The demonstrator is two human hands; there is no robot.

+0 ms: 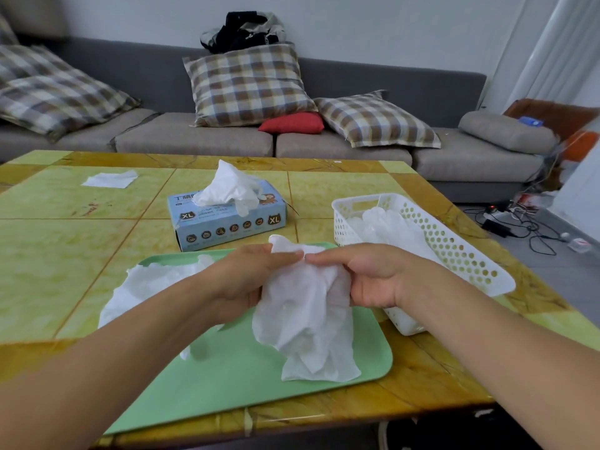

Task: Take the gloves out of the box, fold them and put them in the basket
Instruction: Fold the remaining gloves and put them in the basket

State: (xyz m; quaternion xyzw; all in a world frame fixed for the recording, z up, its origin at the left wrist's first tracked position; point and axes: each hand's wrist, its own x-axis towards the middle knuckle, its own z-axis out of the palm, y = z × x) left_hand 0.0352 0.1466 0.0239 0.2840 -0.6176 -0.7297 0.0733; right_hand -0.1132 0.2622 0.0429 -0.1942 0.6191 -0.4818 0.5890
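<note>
From the head view, the left hand (256, 274) and right hand (367, 274) both pinch a crumpled white glove (305, 313) in their fingers, above the green tray (246, 378). The blue glove box (227, 222) sits farther back on the surface (65, 241), the white basket (454, 251) to the right holding gloves.

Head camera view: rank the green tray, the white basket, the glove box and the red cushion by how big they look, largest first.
1. Green tray, though nearness to the camera inflates it.
2. White basket.
3. Glove box.
4. Red cushion, farthest away and partly hidden, so its true size is unsure.
</note>
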